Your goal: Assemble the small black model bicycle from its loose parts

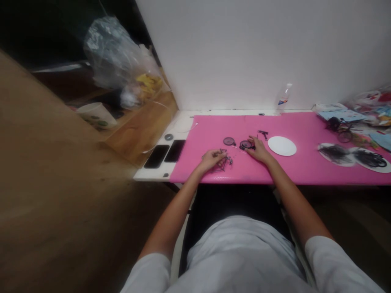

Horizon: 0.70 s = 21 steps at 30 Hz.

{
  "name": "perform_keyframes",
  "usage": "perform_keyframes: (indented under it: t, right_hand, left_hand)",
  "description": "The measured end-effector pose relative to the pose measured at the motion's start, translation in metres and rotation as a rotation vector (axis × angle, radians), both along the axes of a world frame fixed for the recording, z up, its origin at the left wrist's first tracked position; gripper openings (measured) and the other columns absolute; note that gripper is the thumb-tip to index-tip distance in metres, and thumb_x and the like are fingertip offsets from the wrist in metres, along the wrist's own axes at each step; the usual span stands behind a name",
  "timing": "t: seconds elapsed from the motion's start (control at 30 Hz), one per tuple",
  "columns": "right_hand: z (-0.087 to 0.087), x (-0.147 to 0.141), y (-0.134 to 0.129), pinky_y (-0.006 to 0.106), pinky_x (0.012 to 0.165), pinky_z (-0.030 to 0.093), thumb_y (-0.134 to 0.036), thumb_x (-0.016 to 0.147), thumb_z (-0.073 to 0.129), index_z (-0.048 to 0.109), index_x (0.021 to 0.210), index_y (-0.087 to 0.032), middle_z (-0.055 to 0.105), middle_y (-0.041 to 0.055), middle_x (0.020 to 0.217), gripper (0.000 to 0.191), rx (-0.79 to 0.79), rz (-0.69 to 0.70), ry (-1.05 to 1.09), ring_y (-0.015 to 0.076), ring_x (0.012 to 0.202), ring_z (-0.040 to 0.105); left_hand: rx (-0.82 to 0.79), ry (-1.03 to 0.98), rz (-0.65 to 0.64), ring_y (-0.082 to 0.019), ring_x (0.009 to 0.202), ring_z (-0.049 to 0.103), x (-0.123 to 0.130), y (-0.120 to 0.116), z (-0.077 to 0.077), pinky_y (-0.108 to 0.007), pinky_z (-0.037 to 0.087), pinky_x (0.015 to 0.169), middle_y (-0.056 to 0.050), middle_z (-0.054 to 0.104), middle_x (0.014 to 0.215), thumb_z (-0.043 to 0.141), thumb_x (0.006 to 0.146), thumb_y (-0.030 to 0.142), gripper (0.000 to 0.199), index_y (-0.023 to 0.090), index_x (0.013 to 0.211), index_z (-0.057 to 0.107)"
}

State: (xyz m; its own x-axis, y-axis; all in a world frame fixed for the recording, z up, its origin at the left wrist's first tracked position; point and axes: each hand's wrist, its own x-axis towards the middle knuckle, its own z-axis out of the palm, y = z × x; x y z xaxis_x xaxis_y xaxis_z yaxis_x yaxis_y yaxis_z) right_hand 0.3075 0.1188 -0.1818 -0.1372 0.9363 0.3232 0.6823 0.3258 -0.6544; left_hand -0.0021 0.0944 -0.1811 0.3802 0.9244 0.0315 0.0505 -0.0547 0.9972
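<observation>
My left hand is closed, its fingertips pinching a dark miniature bicycle frame just over the pink mat. My right hand curls its thumb and fingers around a small black toy wheel with dark parts attached, low at the mat. A second small spoked wheel lies flat between and beyond the hands, with a tiny part beside it. Behind the right hand lies a small black piece, its kind too small to tell.
A white round plate is right of my right hand on the pink mat. Farther right are plates of black parts and a small assembled bicycle. Two dark phones lie left; a clear bottle stands by the wall.
</observation>
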Motion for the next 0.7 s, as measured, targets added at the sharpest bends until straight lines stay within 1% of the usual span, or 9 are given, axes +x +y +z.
perform_keyframes:
  t: [0.1,0.23,0.3,0.37,0.43,0.47,0.6,0.7]
  right_hand:
    - [-0.001,0.000,0.001,0.056,0.117,0.043,-0.038,0.086,0.076,0.049,0.152,-0.023,0.064,0.0152,0.137,0.073,0.025,-0.010,-0.010,0.0345,0.132,0.056]
    - [-0.002,0.001,0.002,0.054,0.110,0.048,-0.038,0.084,0.076,0.057,0.143,-0.021,0.061,0.0164,0.135,0.064,0.039,-0.020,-0.010,0.0331,0.124,0.059]
    - [0.000,0.001,0.002,0.052,0.109,0.049,-0.039,0.083,0.078,0.065,0.129,-0.022,0.062,0.0142,0.129,0.050,0.057,-0.015,-0.008,0.0324,0.121,0.057]
    - [0.001,0.000,0.003,0.051,0.109,0.048,-0.043,0.082,0.080,0.071,0.107,-0.023,0.062,0.0119,0.121,0.033,0.086,-0.012,-0.005,0.0317,0.119,0.056]
    - [0.003,0.000,0.003,0.051,0.110,0.047,-0.046,0.081,0.081,0.072,0.090,-0.023,0.060,0.0107,0.116,0.026,0.099,-0.016,-0.005,0.0313,0.116,0.056]
    - [0.004,-0.001,0.004,0.052,0.110,0.047,-0.047,0.081,0.081,0.071,0.085,-0.023,0.060,0.0103,0.113,0.025,0.099,-0.019,-0.007,0.0313,0.115,0.056]
    - [0.007,-0.002,0.004,0.056,0.110,0.043,-0.042,0.083,0.080,0.071,0.077,-0.025,0.065,0.0084,0.100,0.020,0.118,-0.002,-0.029,0.0319,0.109,0.058]
    - [0.009,-0.004,0.003,0.056,0.108,0.044,-0.043,0.084,0.079,0.075,0.084,-0.026,0.068,0.0077,0.096,0.018,0.134,-0.007,-0.041,0.0319,0.105,0.059]
  left_hand:
    - [0.012,0.004,0.004,-0.012,0.060,0.063,0.000,0.000,0.000,-0.024,0.056,0.060,-0.003,0.069,0.072,0.080,0.085,0.059,0.047,0.014,0.088,0.069]
    - [0.001,-0.003,-0.001,-0.012,0.060,0.063,0.000,0.001,-0.001,-0.024,0.055,0.059,-0.003,0.068,0.071,0.080,0.084,0.061,0.047,0.014,0.087,0.069]
    - [-0.007,-0.003,0.002,-0.012,0.060,0.063,0.001,0.001,-0.001,-0.024,0.055,0.060,-0.002,0.068,0.070,0.081,0.083,0.061,0.048,0.014,0.087,0.069]
    - [-0.008,-0.002,0.001,-0.012,0.060,0.063,0.001,0.001,0.000,-0.024,0.055,0.060,-0.003,0.068,0.071,0.082,0.082,0.061,0.049,0.014,0.087,0.069]
    - [-0.001,-0.002,-0.002,-0.011,0.060,0.063,0.001,0.000,0.000,-0.024,0.055,0.060,-0.003,0.069,0.072,0.081,0.083,0.062,0.050,0.014,0.088,0.069]
    - [0.003,-0.002,-0.003,-0.011,0.060,0.063,0.001,0.000,0.000,-0.024,0.055,0.060,-0.003,0.069,0.072,0.081,0.083,0.062,0.049,0.014,0.088,0.069]
    - [0.012,0.009,0.006,-0.011,0.060,0.063,0.000,0.001,0.000,-0.024,0.055,0.060,-0.004,0.069,0.072,0.080,0.084,0.061,0.048,0.014,0.088,0.069]
    - [0.013,0.013,0.001,-0.011,0.060,0.064,0.000,0.001,-0.001,-0.024,0.056,0.060,-0.004,0.069,0.073,0.080,0.084,0.061,0.049,0.014,0.089,0.070]
